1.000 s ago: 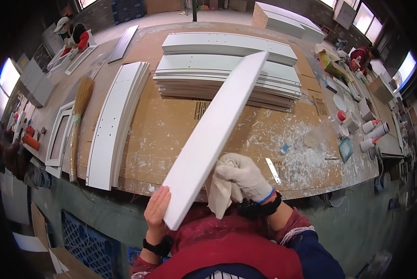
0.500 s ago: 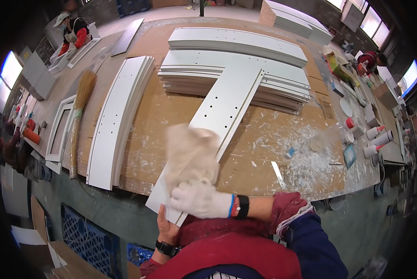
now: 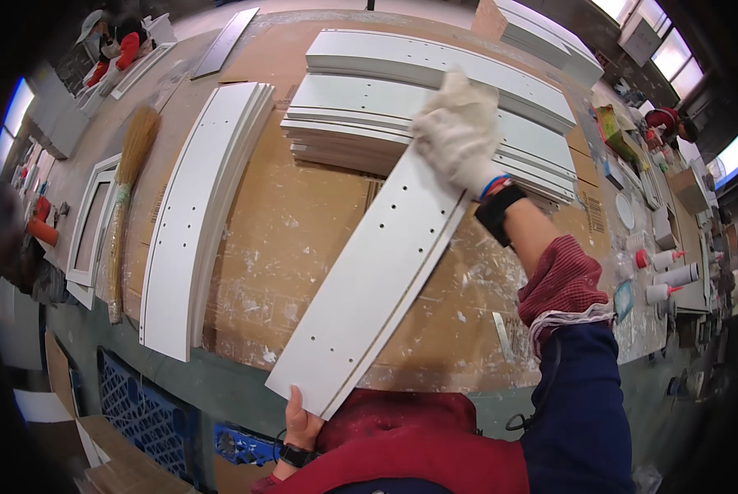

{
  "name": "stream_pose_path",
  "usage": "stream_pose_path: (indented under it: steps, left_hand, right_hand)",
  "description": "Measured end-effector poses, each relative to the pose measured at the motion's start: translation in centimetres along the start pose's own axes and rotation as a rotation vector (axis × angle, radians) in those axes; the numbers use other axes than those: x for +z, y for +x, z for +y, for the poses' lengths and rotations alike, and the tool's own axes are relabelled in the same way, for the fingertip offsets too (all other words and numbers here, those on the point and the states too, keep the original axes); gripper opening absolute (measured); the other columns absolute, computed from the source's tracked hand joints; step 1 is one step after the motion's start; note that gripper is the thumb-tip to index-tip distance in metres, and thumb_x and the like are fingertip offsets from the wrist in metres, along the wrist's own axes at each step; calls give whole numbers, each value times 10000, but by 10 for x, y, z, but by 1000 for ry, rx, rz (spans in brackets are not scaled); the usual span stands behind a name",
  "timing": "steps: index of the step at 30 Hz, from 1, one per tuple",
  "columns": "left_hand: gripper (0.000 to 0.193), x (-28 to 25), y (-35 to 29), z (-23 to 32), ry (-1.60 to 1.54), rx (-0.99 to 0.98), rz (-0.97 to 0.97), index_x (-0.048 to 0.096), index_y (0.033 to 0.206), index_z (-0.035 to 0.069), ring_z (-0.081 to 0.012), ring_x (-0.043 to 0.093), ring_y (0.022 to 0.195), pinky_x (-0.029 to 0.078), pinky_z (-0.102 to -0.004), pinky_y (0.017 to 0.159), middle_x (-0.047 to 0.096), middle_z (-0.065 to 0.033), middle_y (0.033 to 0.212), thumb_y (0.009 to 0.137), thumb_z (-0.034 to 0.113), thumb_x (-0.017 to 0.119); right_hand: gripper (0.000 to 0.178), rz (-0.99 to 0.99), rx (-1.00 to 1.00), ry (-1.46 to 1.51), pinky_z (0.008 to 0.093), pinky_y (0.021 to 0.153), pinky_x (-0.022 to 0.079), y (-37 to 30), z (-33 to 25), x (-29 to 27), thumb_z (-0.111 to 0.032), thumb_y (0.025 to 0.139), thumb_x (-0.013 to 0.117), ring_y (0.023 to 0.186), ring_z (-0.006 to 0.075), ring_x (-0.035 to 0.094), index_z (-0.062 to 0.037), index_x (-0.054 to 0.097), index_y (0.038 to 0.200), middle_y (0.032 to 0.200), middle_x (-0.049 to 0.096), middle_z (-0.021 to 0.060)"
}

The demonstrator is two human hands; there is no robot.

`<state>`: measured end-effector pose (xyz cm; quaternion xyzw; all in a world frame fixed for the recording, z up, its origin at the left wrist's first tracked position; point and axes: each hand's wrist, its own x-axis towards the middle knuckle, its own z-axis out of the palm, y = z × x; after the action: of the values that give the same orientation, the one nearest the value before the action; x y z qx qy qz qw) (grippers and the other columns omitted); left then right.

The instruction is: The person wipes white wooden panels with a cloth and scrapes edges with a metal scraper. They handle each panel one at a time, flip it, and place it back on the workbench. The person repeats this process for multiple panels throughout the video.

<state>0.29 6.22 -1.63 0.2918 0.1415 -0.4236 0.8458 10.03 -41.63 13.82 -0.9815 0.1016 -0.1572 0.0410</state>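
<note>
A long white drilled panel (image 3: 369, 272) slants from the stack at the back down to my body, its near end jutting past the table edge. My bare left hand (image 3: 301, 422) grips that near end, thumb on top and the other fingers largely hidden beneath. At the far end, my right hand (image 3: 459, 148), in a white work glove, is closed on a beige cloth (image 3: 476, 92) pressed against the panel. The cloth is partly blurred and covers the fingertips. Beneath the panel's far end lies a stack of similar white boards (image 3: 348, 97).
Another pile of white panels (image 3: 196, 206) stands left, beside a straw broom (image 3: 138, 152) and a white frame (image 3: 89, 222). Glue bottles (image 3: 663, 292) line the right side. Cardboard (image 3: 311, 214) with white flakes covers the table. A co-worker (image 3: 122, 45) works at far left.
My right hand has slid the cloth from the near end of the panel up to its far end, the arm stretching forward. My left hand stays at the near end.
</note>
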Motion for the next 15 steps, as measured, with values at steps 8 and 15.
stream_pose_path:
  steps: [8, 15]
  left_hand:
    - [636, -8, -2, 1, -14, -9, 43, 304, 1379, 61, -301, 431, 1235, 345, -467, 1035, 426, -120, 1358, 902, 426, 516]
    - [644, -2, -1, 0, 33, 6, 28, 285, 1389, 53, -304, 428, 1238, 349, -464, 1034, 414, -125, 1370, 918, 456, 462]
  right_hand:
    - [151, 316, 257, -243, 373, 736, 466, 14, 69, 3, -170, 854, 567, 840, 272, 581, -73, 545, 968, 902, 587, 122]
    - [209, 337, -264, 95, 316, 615, 497, -71, -36, 13, -5, 715, 631, 726, 237, 594, -97, 569, 892, 769, 584, 61]
